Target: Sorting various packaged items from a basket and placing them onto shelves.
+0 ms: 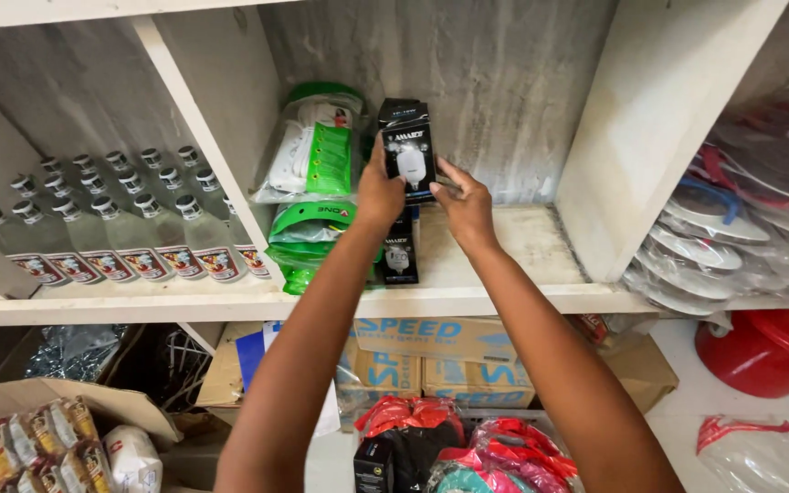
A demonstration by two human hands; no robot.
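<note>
While fingertips are pinching its two side edges, the black bulb box [409,151] is standing upright between the left hand [380,196] and right hand [465,205], above the shelf [522,239] board's middle. One more bulb box [400,251], half hidden, is sitting below; two green-lidded packets [314,151] are leaning leftward.

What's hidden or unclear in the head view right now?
- Black bulb box: lower corners covered by left hand and right hand.
- Second black box: partly behind the left forearm.
- Clear bottles: labels too small.
- Grey discs in plastic: cut off at the right edge.
</note>
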